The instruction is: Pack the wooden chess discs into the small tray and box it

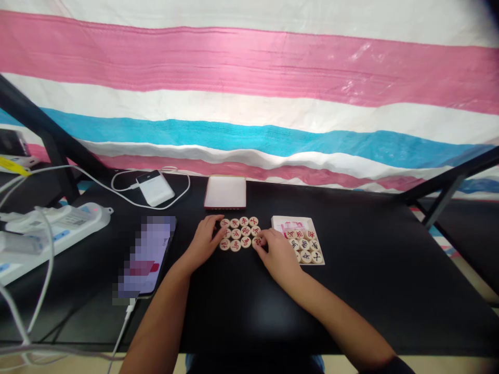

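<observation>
Several round wooden xiangqi pieces [235, 233] with red characters lie in three rows on the black table. At the left edge of these rows rests my left hand [203, 238], its thumb and index finger apart and touching the end pieces. My right hand [278, 252] has its thumb and fingers around the bottom right piece [257, 241], which is partly covered. Just right of that hand sits a shallow white box [320, 240], holding more pieces with black characters [305, 244], several red ones and a pink-printed paper. My right hand hides its lower left part.
A white box lid [225, 192] lies behind the rows. To the left are a phone [150, 254] on a cable, a white power bank [156, 188] and a power strip [58, 234] with cords. Striped sheeting [249, 62] hangs behind the table; black metal braces [448, 182] flank it.
</observation>
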